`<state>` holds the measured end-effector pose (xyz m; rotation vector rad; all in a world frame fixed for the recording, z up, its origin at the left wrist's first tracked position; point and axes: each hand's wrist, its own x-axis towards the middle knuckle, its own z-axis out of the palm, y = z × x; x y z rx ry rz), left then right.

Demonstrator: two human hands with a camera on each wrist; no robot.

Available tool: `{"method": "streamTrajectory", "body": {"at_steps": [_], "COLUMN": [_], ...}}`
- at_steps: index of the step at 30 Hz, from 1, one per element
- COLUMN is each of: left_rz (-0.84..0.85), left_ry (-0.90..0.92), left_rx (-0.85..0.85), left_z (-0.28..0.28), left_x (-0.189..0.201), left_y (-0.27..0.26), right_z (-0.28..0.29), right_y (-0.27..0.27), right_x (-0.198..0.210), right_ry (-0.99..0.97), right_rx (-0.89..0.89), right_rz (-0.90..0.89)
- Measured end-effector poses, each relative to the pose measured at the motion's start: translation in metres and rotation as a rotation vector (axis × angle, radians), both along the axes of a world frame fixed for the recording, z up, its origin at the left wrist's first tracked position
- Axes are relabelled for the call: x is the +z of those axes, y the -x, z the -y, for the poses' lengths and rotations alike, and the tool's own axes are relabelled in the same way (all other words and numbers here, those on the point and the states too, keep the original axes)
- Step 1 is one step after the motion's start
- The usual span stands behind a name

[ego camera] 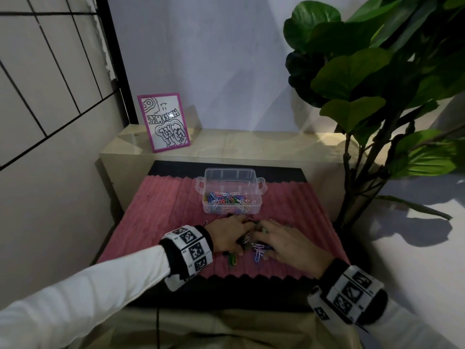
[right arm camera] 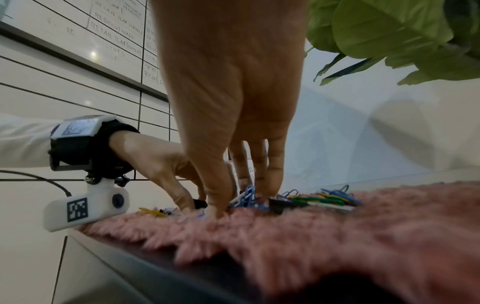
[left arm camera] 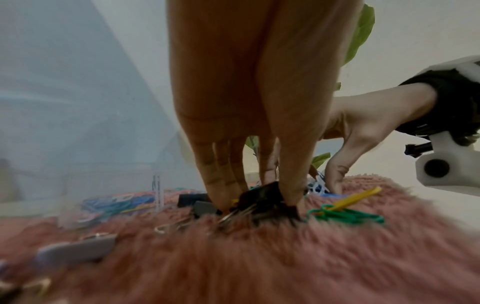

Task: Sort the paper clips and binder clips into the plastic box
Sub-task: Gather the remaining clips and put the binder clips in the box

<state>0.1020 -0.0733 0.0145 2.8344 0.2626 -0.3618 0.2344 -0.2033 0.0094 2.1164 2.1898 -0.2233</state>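
Note:
A clear plastic box (ego camera: 259, 185) stands at the back of the pink fuzzy mat (ego camera: 166, 212), with several coloured paper clips (ego camera: 226, 197) inside. In front of it lies a mixed pile under both hands. My left hand (ego camera: 245, 239) reaches down into the pile; its fingers and thumb pinch a black binder clip (left arm camera: 262, 196). My right hand (right arm camera: 242, 202) stands just beside it, thumb pressed into the mat, fingers and thumb closed around blue paper clips (right arm camera: 248, 194). Green paper clips (left arm camera: 348, 215) and a yellow one (left arm camera: 355, 197) lie loose near the left thumb.
More clips (right arm camera: 324, 199) lie right of the right hand, and a grey binder clip (left arm camera: 205, 207) sits left of the left fingers. A framed drawing (ego camera: 163, 122) leans on the ledge behind. A leafy plant (ego camera: 377, 84) hangs over the right side. The mat's front edge is close to my wrists.

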Motion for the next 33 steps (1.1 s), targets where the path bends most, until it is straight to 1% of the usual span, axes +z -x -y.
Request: {"method": "streamTrajectory", "body": {"at_steps": [2, 6, 8, 10, 11, 12, 14, 16, 17, 19, 20, 22, 24, 26, 27, 30, 31, 33], "left_rz": [0.035, 0.106, 0.170, 0.282, 0.321, 0.324, 0.204, 0.079, 0.068, 0.093, 0.107, 0.108, 0.089, 0.099, 0.121, 0.185, 0.198, 0.221], "left_ry": [-0.036, -0.213, -0.278, -0.285, -0.252, -0.191, -0.056, -0.038, -0.050, -0.062, -0.067, -0.060, -0.011, 0.071, 0.104, 0.211, 0.273, 0.419], "left_rx": [-0.004, 0.004, 0.008, -0.012, -0.042, -0.080, -0.171, -0.241, -0.251, -0.248, -0.249, -0.251, -0.232, -0.179, -0.141, -0.018, 0.025, 0.118], "left_z": [0.001, -0.004, -0.007, -0.005, -0.002, 0.001, 0.005, 0.003, 0.002, 0.001, 0.001, 0.002, -0.001, -0.005, -0.007, -0.013, -0.014, -0.013], "left_x": [0.000, -0.001, -0.001, 0.003, 0.005, 0.007, 0.007, 0.002, -0.001, -0.005, -0.005, -0.003, 0.002, 0.005, 0.006, 0.004, 0.005, 0.007], "left_y": [0.002, 0.010, 0.014, 0.018, 0.020, 0.023, 0.029, 0.034, 0.035, 0.035, 0.034, 0.029, 0.022, 0.016, 0.014, 0.010, 0.009, 0.006], "right_z": [0.000, 0.002, 0.002, 0.002, 0.002, 0.002, 0.000, 0.001, 0.001, 0.000, -0.001, -0.003, -0.002, 0.004, 0.008, 0.019, 0.022, 0.023], "right_y": [0.002, 0.005, 0.006, 0.005, 0.004, 0.003, 0.000, -0.001, -0.001, -0.003, -0.005, -0.009, -0.011, -0.017, -0.021, -0.028, -0.029, -0.027], "right_x": [0.000, -0.004, -0.007, -0.012, -0.013, -0.013, -0.017, -0.018, -0.019, -0.021, -0.019, -0.013, -0.002, 0.004, 0.005, 0.002, 0.001, -0.004], "right_ry": [-0.083, -0.230, -0.283, -0.335, -0.345, -0.365, -0.423, -0.429, -0.429, -0.411, -0.419, -0.418, -0.448, -0.404, -0.357, -0.196, -0.161, -0.145], "right_rx": [0.028, 0.147, 0.183, 0.220, 0.223, 0.223, 0.238, 0.238, 0.227, 0.140, 0.061, -0.128, -0.335, -0.476, -0.520, -0.598, -0.614, -0.616], "right_rz": [0.006, 0.144, 0.145, 0.158, 0.167, 0.181, 0.185, 0.175, 0.136, -0.034, -0.143, -0.425, -0.680, -0.895, -0.966, -1.036, -1.030, -0.945]}}
